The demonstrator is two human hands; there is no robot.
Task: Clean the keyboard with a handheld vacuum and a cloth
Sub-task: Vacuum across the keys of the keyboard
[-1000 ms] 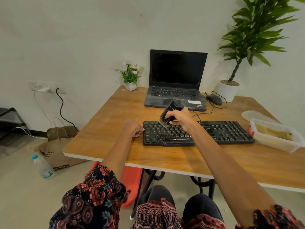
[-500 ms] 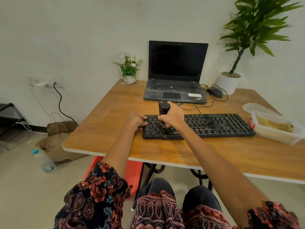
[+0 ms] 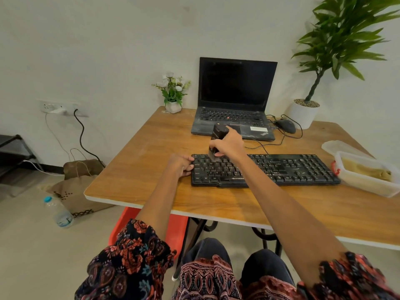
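Note:
A black keyboard (image 3: 281, 169) lies across the wooden table (image 3: 151, 165). My right hand (image 3: 228, 145) grips a small black handheld vacuum (image 3: 217, 135), held upright with its brush end touching the keys at the keyboard's upper left. My left hand (image 3: 180, 165) holds the keyboard's left edge, fingers curled over it. A yellowish cloth (image 3: 368, 171) lies inside a clear plastic container (image 3: 365, 182) at the right, next to the keyboard's right end.
An open black laptop (image 3: 236, 100) stands behind the keyboard, with a mouse (image 3: 285, 126) and cables to its right. A small flower pot (image 3: 173, 94) and a large potted plant (image 3: 307, 113) sit at the back. A container lid (image 3: 337, 147) lies beside the container.
The vacuum has gone from tilted to upright and moved a little left along the upper rows of keys. My left hand has closed onto the keyboard's left edge.

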